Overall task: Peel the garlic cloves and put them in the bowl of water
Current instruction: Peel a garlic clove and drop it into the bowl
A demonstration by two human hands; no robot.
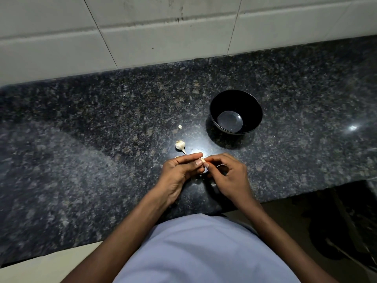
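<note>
Head view: the left hand (pixel 179 170) and right hand (pixel 228 174) meet just inside the near edge of the dark speckled granite surface (pixel 102 129), fingers of both pinched on a small pale garlic clove (pixel 203 160). Bare stone lies all round — a white garlic bulb (pixel 180 144) just beyond the left hand, a round black bowl of water (pixel 236 111) farther right. White wall tiles (pixel 142 37) close the far edge.
</note>
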